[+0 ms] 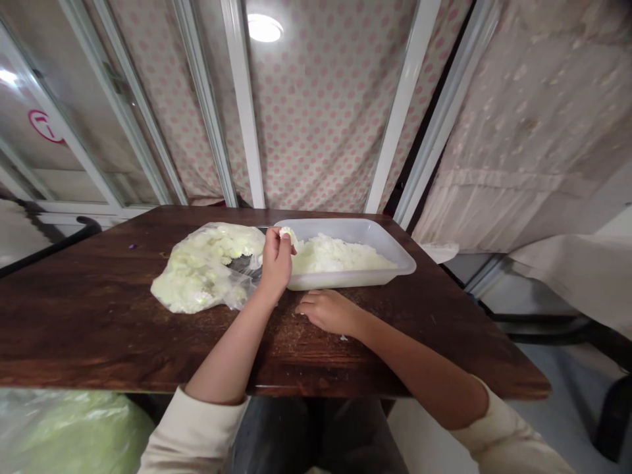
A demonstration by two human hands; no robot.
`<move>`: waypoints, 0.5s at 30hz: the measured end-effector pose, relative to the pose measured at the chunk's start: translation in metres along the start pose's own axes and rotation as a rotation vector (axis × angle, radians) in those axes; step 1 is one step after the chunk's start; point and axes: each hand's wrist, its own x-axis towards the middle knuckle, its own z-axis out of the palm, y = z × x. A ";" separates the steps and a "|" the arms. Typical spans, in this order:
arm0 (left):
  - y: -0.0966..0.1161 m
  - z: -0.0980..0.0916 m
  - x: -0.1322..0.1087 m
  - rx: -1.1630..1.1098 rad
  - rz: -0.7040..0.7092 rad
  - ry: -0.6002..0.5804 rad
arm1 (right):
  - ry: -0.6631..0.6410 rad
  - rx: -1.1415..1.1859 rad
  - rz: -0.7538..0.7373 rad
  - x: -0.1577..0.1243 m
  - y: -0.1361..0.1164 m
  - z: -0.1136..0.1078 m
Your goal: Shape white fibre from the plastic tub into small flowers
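My left hand point(277, 258) is raised at the near left corner of a translucent white plastic tub point(340, 280), pinching a small white ruffled piece that looks like a flower head point(286, 233). A heap of white, faintly green bits point(340, 255) lies inside the tub. Just in front of the tub, low over the table, my right hand point(328, 311) has its fingers curled together. A tiny white speck shows by its fingertips; what they hold is too small to tell. To the left sits a clear plastic bag point(192, 276) with many pale yellow-green and white pieces in it.
The dark brown wooden table point(99, 309) has crumbs and a white scrap point(343, 338) near my right wrist. A bag with green contents point(83, 428) is below the table's left front edge. Framed panels with a dotted curtain point(326, 112) stand behind.
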 end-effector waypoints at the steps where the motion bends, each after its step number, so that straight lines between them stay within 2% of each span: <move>1: 0.001 0.000 0.000 0.000 -0.004 -0.007 | 0.009 -0.001 0.013 0.000 0.000 0.000; 5: 0.004 -0.001 0.000 0.011 0.013 -0.034 | 0.057 -0.098 0.044 -0.004 -0.003 -0.004; 8: 0.007 -0.001 0.000 0.084 0.059 -0.056 | 0.117 -0.158 0.005 -0.005 -0.008 -0.022; 10: 0.008 -0.002 0.000 0.173 0.093 -0.067 | 0.223 -0.152 -0.033 -0.005 -0.017 -0.045; 12: 0.009 -0.004 0.000 0.263 0.122 -0.090 | 0.381 -0.103 -0.054 -0.009 -0.031 -0.075; 15: 0.008 -0.004 -0.001 0.361 0.150 -0.144 | 0.537 -0.002 -0.134 -0.030 -0.060 -0.121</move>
